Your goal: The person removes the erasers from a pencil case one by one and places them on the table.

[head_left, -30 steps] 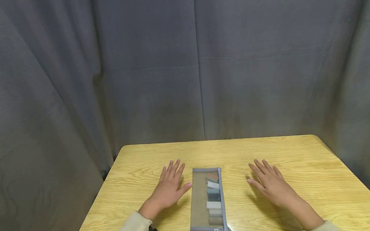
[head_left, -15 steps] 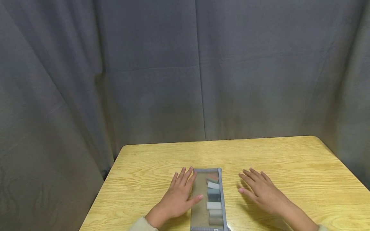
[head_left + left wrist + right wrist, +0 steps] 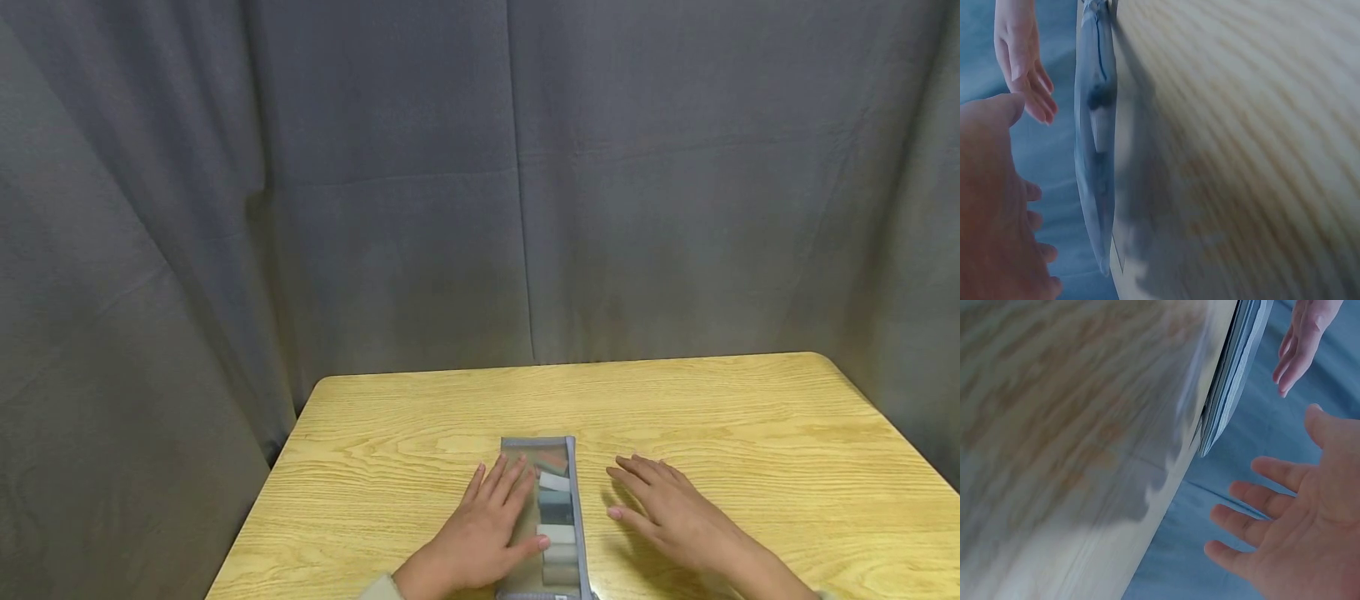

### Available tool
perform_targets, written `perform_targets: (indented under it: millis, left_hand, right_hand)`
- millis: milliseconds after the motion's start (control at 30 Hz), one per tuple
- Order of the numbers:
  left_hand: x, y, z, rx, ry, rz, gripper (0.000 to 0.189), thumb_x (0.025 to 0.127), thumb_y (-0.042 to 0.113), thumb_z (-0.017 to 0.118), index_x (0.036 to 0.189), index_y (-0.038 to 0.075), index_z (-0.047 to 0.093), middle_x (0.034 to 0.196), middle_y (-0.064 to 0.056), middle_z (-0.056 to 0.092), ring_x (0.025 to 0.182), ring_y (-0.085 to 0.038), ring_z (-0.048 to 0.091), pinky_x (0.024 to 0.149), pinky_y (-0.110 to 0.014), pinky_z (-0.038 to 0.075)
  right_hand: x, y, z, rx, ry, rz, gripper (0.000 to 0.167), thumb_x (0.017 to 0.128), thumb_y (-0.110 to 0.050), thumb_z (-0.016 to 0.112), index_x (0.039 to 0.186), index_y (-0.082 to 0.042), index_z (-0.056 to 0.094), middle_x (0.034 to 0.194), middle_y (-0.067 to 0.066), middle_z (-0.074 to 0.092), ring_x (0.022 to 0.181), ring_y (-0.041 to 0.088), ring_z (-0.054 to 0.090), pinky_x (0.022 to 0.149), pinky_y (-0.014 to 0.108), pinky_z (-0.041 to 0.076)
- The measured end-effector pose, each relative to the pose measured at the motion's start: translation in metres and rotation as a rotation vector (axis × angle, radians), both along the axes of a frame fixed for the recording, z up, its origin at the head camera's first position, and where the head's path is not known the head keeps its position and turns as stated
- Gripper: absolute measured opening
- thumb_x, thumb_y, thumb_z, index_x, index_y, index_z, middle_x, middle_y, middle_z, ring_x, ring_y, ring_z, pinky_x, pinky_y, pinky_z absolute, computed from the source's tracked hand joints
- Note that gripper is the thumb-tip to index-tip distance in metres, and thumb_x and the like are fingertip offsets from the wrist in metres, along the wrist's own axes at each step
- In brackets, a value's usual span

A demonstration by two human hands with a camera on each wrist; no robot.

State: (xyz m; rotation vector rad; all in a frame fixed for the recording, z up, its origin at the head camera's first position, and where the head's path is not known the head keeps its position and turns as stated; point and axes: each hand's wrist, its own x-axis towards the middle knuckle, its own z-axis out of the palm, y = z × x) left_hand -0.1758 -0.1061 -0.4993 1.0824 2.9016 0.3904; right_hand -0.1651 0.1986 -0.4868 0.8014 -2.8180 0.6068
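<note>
A flat, see-through zip pouch (image 3: 531,577) with a grey border lies lengthwise near the front of the table. Inside, along its right side, sit several small blocks (image 3: 558,533) in white, grey, dark teal and reddish tones. My left hand (image 3: 480,533) is over the pouch's left half, fingers extended and spread, holding nothing. In the left wrist view, background shows between that hand (image 3: 997,200) and the pouch (image 3: 1094,169). Right of the pouch, my right hand (image 3: 678,517) hovers above the wood, fingers loosely extended. In the right wrist view its palm (image 3: 1310,531) holds nothing.
The wood-grain table (image 3: 750,417) has rounded far corners. Grey curtains (image 3: 390,208) hang behind it and along both sides. The right hand casts a shadow on the tabletop.
My left hand has moved right and nearer, from beside the pouch to over it. My right hand has moved left and nearer, closer to the pouch. The pouch has stayed put.
</note>
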Motion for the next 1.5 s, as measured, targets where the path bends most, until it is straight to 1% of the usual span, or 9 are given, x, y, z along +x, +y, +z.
perform_targets:
  millis: [233, 400, 567, 700, 867, 1100, 1200, 1367, 1500]
  left_hand:
    - [0.005, 0.007, 0.000, -0.030, -0.042, -0.040, 0.077, 0.103, 0.062, 0.035, 0.162, 0.015, 0.019, 0.170, -0.009, 0.009, 0.155, -0.037, 0.008, 0.119, -0.062, 0.016]
    - [0.007, 0.013, 0.000, -0.056, -0.079, -0.067, 0.079, 0.103, 0.065, 0.031, 0.162, 0.014, 0.018, 0.170, -0.009, 0.006, 0.156, -0.035, 0.006, 0.119, -0.062, 0.015]
    - [0.008, 0.017, -0.003, -0.074, -0.102, -0.081, 0.081, 0.102, 0.067, 0.029, 0.162, 0.013, 0.020, 0.170, -0.009, 0.006, 0.156, -0.033, 0.005, 0.119, -0.062, 0.015]
    - [0.009, 0.019, -0.006, -0.091, -0.107, -0.091, 0.083, 0.101, 0.069, 0.028, 0.162, 0.013, 0.020, 0.170, -0.008, 0.006, 0.156, -0.033, 0.005, 0.119, -0.062, 0.016]
    - [0.010, 0.023, -0.008, -0.109, -0.117, -0.103, 0.085, 0.100, 0.071, 0.027, 0.162, 0.013, 0.019, 0.170, -0.008, 0.006, 0.156, -0.034, 0.005, 0.119, -0.062, 0.017]
    - [0.012, 0.025, -0.007, -0.129, -0.125, -0.116, 0.085, 0.100, 0.070, 0.027, 0.162, 0.012, 0.017, 0.170, -0.010, 0.008, 0.155, -0.035, 0.005, 0.119, -0.061, 0.018]
    - [0.012, 0.026, -0.008, -0.137, -0.130, -0.116, 0.085, 0.100, 0.070, 0.027, 0.162, 0.012, 0.017, 0.170, -0.010, 0.007, 0.156, -0.034, 0.005, 0.120, -0.060, 0.018]
    - [0.012, 0.027, -0.010, -0.164, -0.121, -0.111, 0.086, 0.100, 0.071, 0.027, 0.162, 0.013, 0.016, 0.170, -0.009, 0.008, 0.156, -0.033, 0.005, 0.120, -0.057, 0.019]
    - [0.012, 0.028, -0.011, -0.179, -0.113, -0.107, 0.087, 0.099, 0.072, 0.027, 0.163, 0.013, 0.015, 0.170, -0.008, 0.009, 0.156, -0.031, 0.006, 0.121, -0.054, 0.020]
  right_hand:
    - [0.004, -0.005, 0.001, 0.005, -0.035, 0.031, 0.053, 0.103, -0.046, 0.054, 0.137, -0.006, 0.060, 0.142, 0.016, 0.057, 0.129, 0.039, 0.053, 0.104, 0.063, 0.040]
    - [0.006, -0.006, 0.003, 0.004, -0.108, 0.045, 0.054, 0.103, -0.048, 0.053, 0.136, -0.006, 0.060, 0.134, 0.013, 0.062, 0.122, 0.036, 0.058, 0.099, 0.059, 0.046]
    - [0.007, -0.008, 0.003, 0.000, -0.159, 0.080, 0.056, 0.103, -0.050, 0.051, 0.135, -0.006, 0.061, 0.132, 0.011, 0.063, 0.121, 0.036, 0.059, 0.098, 0.060, 0.046]
    - [0.009, -0.011, 0.001, 0.015, -0.159, 0.110, 0.057, 0.103, -0.051, 0.050, 0.134, -0.006, 0.062, 0.127, 0.008, 0.066, 0.115, 0.031, 0.063, 0.096, 0.056, 0.049]
    - [0.011, -0.012, -0.001, 0.032, -0.137, 0.164, 0.054, 0.104, -0.049, 0.050, 0.132, -0.005, 0.063, 0.119, 0.001, 0.068, 0.105, 0.022, 0.066, 0.088, 0.046, 0.054]
    - [0.013, -0.013, -0.002, 0.070, -0.210, 0.223, 0.052, 0.104, -0.050, 0.049, 0.129, -0.008, 0.065, 0.120, 0.001, 0.068, 0.108, 0.022, 0.065, 0.090, 0.048, 0.053]
    - [0.014, -0.012, -0.003, 0.072, -0.201, 0.259, 0.048, 0.104, -0.047, 0.050, 0.127, -0.008, 0.067, 0.119, 0.002, 0.069, 0.107, 0.022, 0.065, 0.089, 0.049, 0.053]
    - [0.014, -0.013, -0.005, 0.079, -0.209, 0.289, 0.044, 0.103, -0.046, 0.054, 0.122, -0.009, 0.068, 0.115, 0.000, 0.069, 0.103, 0.017, 0.065, 0.087, 0.046, 0.054]
    - [0.015, -0.015, -0.006, 0.079, -0.214, 0.306, 0.038, 0.100, -0.044, 0.060, 0.116, -0.011, 0.070, 0.106, -0.005, 0.067, 0.093, 0.008, 0.061, 0.082, 0.040, 0.055]
